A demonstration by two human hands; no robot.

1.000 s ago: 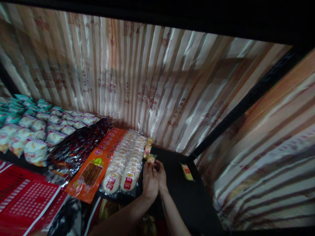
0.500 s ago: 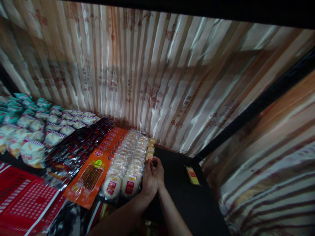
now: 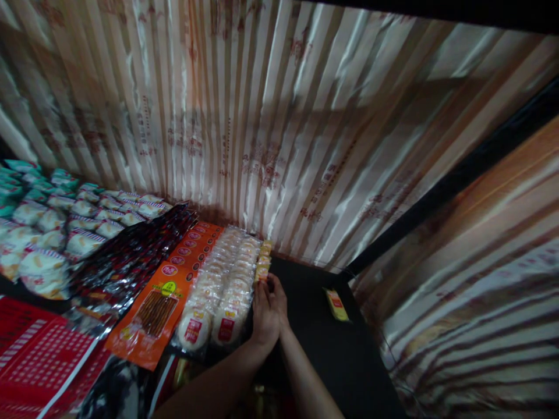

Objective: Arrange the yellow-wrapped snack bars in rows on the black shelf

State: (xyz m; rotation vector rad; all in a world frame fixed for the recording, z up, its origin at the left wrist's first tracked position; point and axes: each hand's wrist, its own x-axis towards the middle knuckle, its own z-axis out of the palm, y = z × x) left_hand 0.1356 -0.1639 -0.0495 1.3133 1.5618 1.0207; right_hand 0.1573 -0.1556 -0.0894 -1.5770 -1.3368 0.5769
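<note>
Just below the frame's centre, the front yellow packet (image 3: 261, 276), earlier jutting rightward, now lines up with the packets behind it (image 3: 264, 252).

The scene is viewed by a single head-worn camera, set above and behind the hands (image 3: 267, 316) and aimed forward and down. The hands are seen from fairly near, with the black shelf (image 3: 311, 308) beneath them and striped sheeting (image 3: 266, 134) framed beyond.
</note>
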